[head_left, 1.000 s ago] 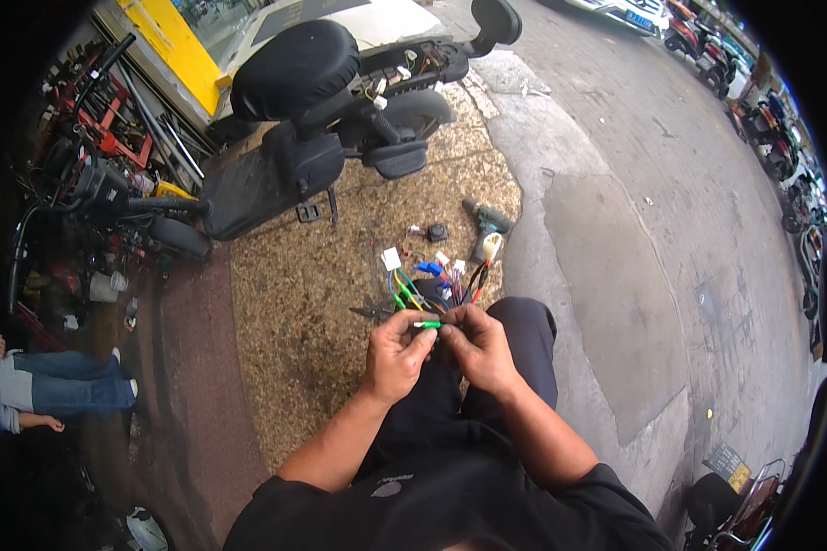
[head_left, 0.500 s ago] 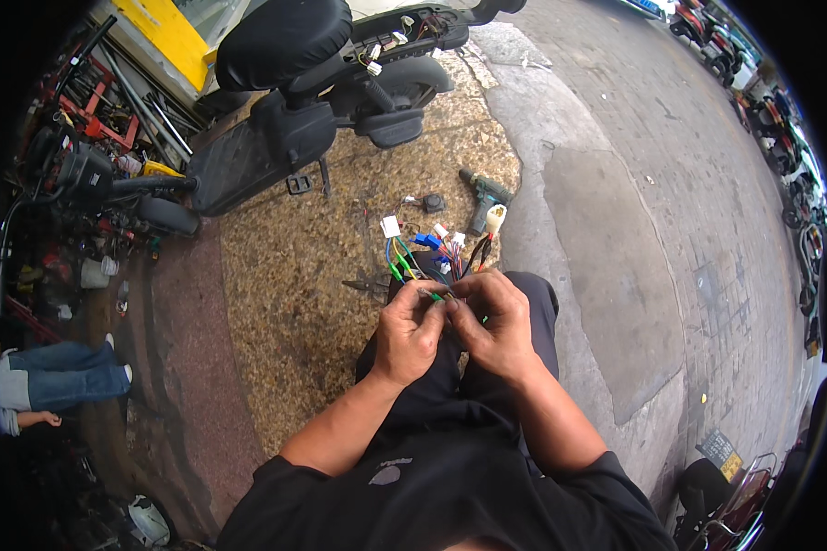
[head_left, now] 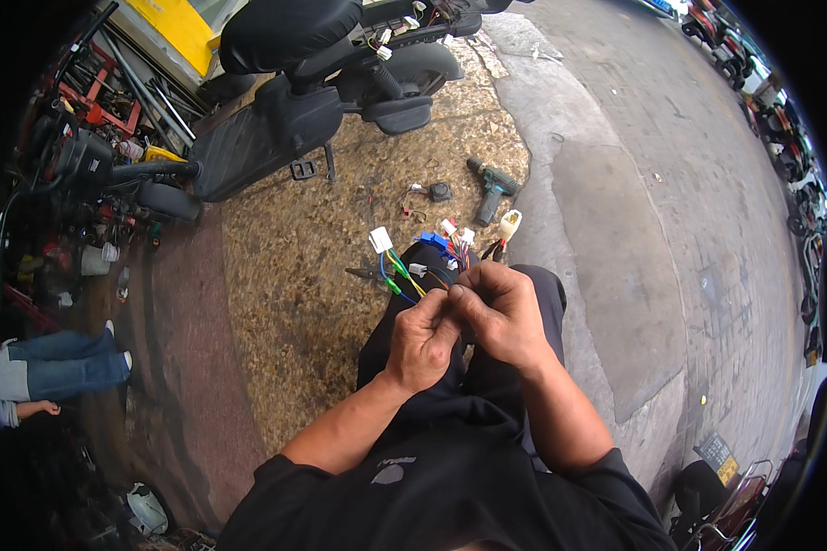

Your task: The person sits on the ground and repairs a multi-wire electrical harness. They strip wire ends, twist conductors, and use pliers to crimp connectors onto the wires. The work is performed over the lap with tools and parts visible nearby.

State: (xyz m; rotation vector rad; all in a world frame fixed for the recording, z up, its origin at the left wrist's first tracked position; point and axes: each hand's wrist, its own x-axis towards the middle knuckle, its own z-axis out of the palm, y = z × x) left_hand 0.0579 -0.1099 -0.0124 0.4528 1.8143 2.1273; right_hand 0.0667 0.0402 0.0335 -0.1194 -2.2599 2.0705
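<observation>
My left hand (head_left: 423, 343) and my right hand (head_left: 502, 314) meet over my lap, fingertips pinched together on the wires of a harness. The exact spot they pinch is hidden by the fingers. Beyond my left hand, blue and yellow-green wires (head_left: 398, 266) with green sleeves run up to a white connector (head_left: 379, 241). Past the fingertips sit blue connectors (head_left: 434, 241) and small white connectors. Dark wires lead to a cream connector (head_left: 511, 221) beyond my right hand. Pliers (head_left: 366, 274) lie on the ground to the left of the wires, partly hidden.
A cordless drill (head_left: 492, 193) and a small black part (head_left: 441, 191) lie on the pebbled ground ahead. Behind them stands a black electric scooter (head_left: 285, 119). Another person (head_left: 64, 367) is at the left, near piled parts. Parked scooters (head_left: 781, 174) line the right edge.
The white connector and its coloured wires have swung a little left. A green sleeve at my fingertips no longer shows. Both hands stay together, and the whole view has shifted slightly.
</observation>
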